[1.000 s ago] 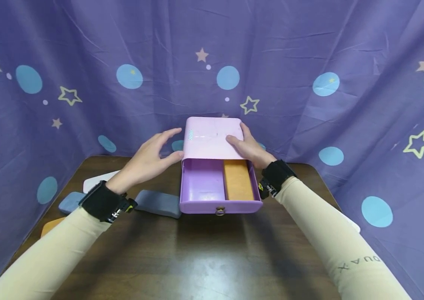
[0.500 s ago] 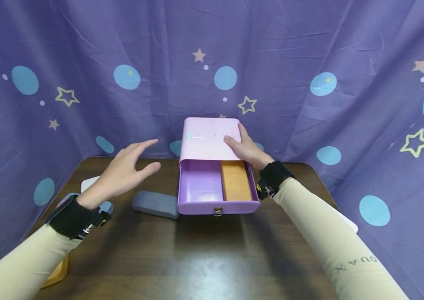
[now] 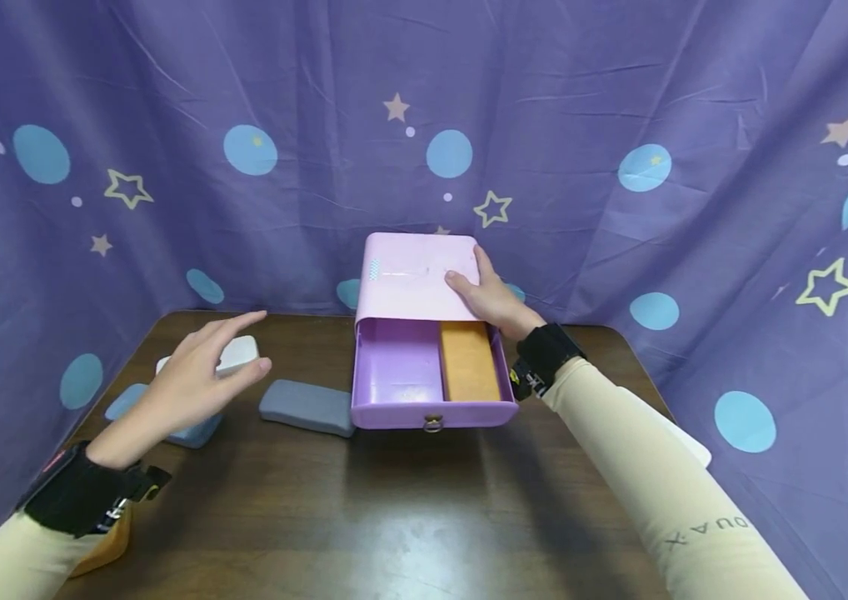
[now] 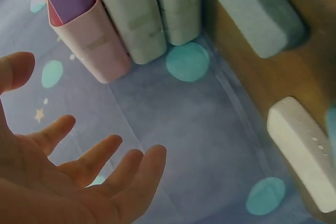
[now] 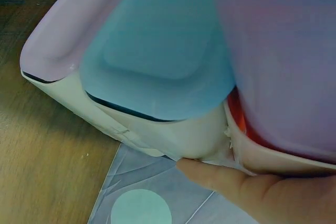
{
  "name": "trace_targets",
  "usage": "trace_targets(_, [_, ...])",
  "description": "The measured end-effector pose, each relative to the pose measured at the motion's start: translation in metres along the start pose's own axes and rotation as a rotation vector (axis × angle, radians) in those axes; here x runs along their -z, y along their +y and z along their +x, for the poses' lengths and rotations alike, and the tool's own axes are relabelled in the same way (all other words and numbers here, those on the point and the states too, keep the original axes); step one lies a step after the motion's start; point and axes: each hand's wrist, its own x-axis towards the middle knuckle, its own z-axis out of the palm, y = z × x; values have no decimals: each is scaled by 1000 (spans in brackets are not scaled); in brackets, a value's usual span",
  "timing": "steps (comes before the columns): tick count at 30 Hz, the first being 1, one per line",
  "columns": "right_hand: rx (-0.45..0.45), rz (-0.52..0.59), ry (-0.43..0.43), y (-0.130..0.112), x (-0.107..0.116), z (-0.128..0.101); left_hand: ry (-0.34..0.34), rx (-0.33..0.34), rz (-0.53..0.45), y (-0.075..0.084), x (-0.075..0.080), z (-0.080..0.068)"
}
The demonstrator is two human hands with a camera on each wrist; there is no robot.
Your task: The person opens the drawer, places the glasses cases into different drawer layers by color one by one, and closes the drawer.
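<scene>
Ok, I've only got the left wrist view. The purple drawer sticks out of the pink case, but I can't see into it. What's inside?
Observer: From the head view, an orange block lies along the right side of the drawer.

Operator: Copy. And what is the right hand doing?

Observer: It holds the pink case at its right side, with the thumb on top.
</scene>
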Motion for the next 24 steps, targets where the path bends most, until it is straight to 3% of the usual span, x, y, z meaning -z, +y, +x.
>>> trace_targets(13, [20,9,5,0,-1,-1,88,25,43,-38,6,-39])
trace_targets(19, [10,-1,11,-1,0,-2,87,85,71,-56,8,-59])
trace_targets(24, [8,-15,9,0,-2,-1,133,89,120,-70,6,-76])
